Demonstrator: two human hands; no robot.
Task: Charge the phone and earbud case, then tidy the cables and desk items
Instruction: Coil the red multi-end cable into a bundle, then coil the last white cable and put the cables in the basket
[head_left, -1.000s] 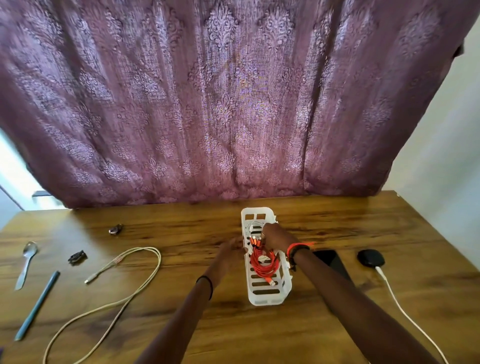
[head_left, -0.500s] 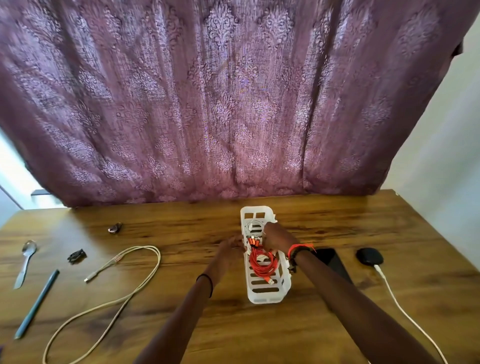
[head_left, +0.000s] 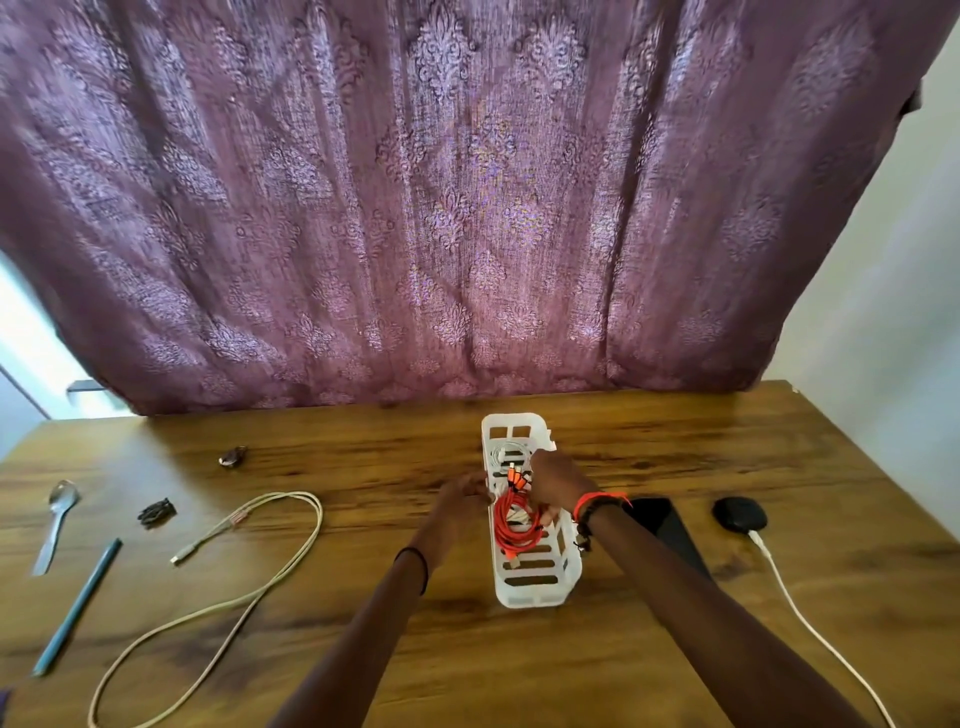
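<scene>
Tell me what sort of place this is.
Probably a home desk by a window: wooden table against a patterned purple curtain, daylight at its left edge, with a spoon, a beige cable and a white basket.

We have a single wide-angle view, worn on the person's head. It looks forward and down across the worktop (head_left: 363, 649) toward its far edge, where a curtain (head_left: 467, 208) fills the upper half. The left hand (head_left: 462, 493) and right hand (head_left: 558, 480) reach in from the near edge. We sit close enough to make out the orange cable (head_left: 511, 525) in the basket (head_left: 530, 592) mid-frame.
</scene>
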